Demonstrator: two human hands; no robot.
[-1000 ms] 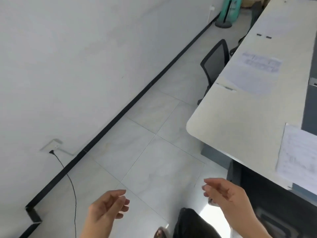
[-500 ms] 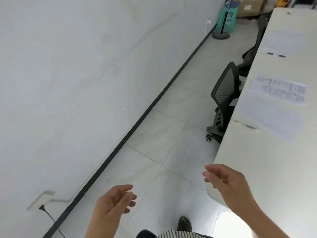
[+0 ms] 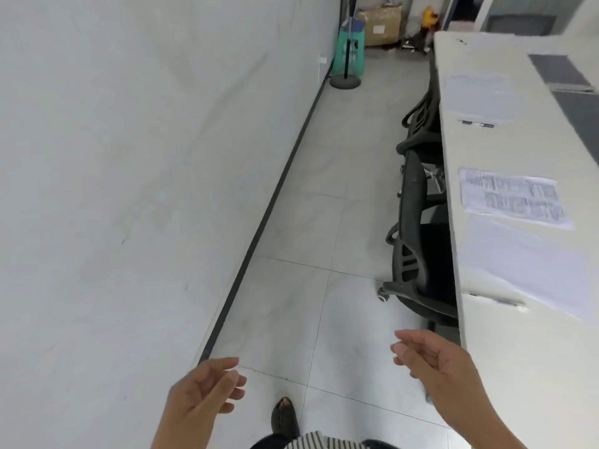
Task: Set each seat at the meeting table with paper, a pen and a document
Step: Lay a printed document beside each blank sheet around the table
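Head view, left hand [image 3: 204, 390], right hand [image 3: 436, 362], fingers [image 3: 409, 339] loosely curled, empty, pen [image 3: 497, 301] apart, on table [image 3: 518, 377].

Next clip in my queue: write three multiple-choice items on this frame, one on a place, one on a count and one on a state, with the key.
1. Where does the printed document lie?
A. on the floor
B. on the table, right beside a blank sheet
C. on a chair seat

2. How many pens show on the table?
A. none
B. two
C. five

3. What do the hands hold?
A. nothing
B. the left holds a pen
C. the right holds a stack of paper

Key:
1 B, it lies flat on the tabletop next to the blank sheet.
2 B, the near pen lies by that sheet, and the far pen lies by the next paper.
3 A, the left hand and right hand are loosely curled and empty.
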